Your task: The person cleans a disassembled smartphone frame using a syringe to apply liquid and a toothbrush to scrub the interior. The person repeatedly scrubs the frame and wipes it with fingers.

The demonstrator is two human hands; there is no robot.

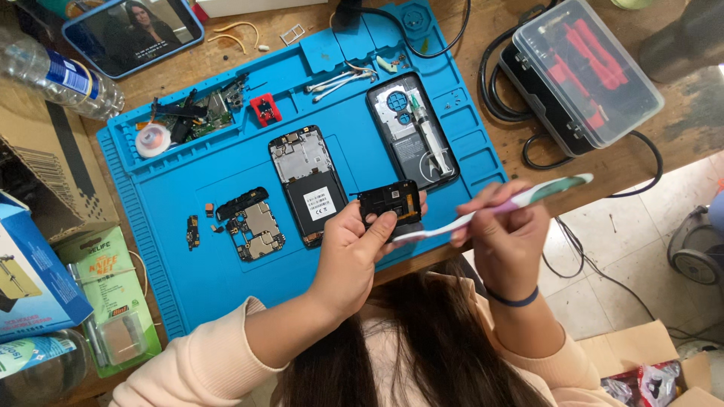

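My left hand (353,245) grips a small black phone part (390,202) above the near edge of the blue repair mat (188,294). My right hand (499,234) holds a toothbrush (520,200) with a pink and teal handle, its head end touching the black part. On the mat lie an opened phone body (308,185), a second phone frame (411,132) with a small tube on it, and a circuit board (256,230) with loose pieces beside it.
A clear-lidded tool case (584,71) and black cables sit right of the mat. A tablet (132,30) and plastic bottle (56,75) lie at top left. Boxes and a packaged knife set (113,301) crowd the left. A cardboard box (641,362) stands on the floor.
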